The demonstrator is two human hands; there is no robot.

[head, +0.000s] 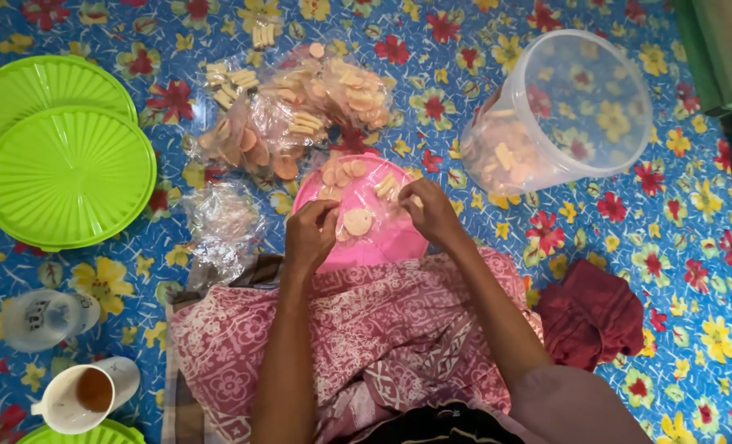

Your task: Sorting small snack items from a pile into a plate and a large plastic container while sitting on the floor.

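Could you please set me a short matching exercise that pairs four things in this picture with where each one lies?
Things:
1. green lids
2. clear tub
3. dark red cloth
4. white mug

Places:
A. lower left corner, liquid inside
B. upper right, lying on its side
C. left edge, overlapping each other
D. right of the person's lap, crumpled

Pairs: 1-C, 2-B, 3-D, 4-A

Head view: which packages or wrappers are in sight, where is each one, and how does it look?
Clear plastic bags of biscuits: above the pink plate, crinkled, filled with tan pieces.
Empty clear bag: left of the plate, crumpled.
Clear tub: upper right, on its side, biscuits inside.
No signs or screens.
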